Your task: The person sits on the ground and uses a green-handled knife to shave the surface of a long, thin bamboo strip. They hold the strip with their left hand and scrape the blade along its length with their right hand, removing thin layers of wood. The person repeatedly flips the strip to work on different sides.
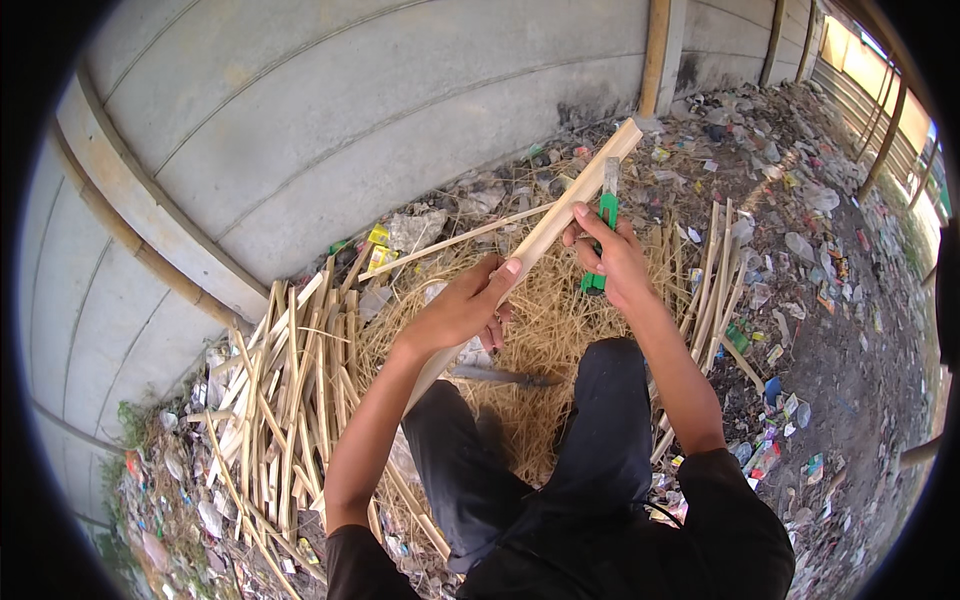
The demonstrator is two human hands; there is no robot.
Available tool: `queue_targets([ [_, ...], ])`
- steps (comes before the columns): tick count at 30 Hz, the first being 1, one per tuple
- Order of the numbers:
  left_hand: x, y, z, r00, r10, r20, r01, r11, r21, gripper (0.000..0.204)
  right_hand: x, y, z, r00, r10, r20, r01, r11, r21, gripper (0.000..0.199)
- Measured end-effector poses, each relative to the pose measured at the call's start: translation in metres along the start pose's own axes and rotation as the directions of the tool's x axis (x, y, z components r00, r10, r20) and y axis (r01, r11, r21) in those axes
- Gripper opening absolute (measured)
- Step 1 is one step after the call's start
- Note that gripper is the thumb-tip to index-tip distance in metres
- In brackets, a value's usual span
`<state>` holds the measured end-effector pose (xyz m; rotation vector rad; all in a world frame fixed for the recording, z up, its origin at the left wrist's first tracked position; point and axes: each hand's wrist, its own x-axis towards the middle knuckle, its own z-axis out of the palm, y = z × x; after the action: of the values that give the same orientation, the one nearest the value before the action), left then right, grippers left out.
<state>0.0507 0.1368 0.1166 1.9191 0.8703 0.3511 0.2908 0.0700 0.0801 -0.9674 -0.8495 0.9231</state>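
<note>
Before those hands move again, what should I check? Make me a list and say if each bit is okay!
1. Left hand holding the pale strip: ok, thumb on top.
2. Right hand holding the green cutter: ok.
3. Blade pointing away from the left hand: ok, it points up and away.
4. Gloves on: not ok, both hands are bare.
5. Long grey thing between the legs blunt: cannot tell.

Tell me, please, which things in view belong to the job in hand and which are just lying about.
Likely the job's:
- pale strip, left hand
- green cutter, right hand
- piled strips
- shavings

Apparently lying about:
- grey rock
- yellow packets
- plastic litter
</note>
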Motion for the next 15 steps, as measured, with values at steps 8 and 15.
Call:
queue_targets([
  [8,-0.093,-0.002,0.16,0.404,0.914,0.033,-0.85,0.362,0.383,0.034,0.023,-0.003,-0.033,0.993,-0.016,-0.118,0.002,0.993,-0.117,0.023],
  [15,-0.002,-0.106,0.23,0.523,0.717,0.461,-0.839,0.337,0.427,0.071,0.025,-0.034,-0.028,0.998,-0.06,-0.026,0.057,0.993,-0.106,0.024],
])
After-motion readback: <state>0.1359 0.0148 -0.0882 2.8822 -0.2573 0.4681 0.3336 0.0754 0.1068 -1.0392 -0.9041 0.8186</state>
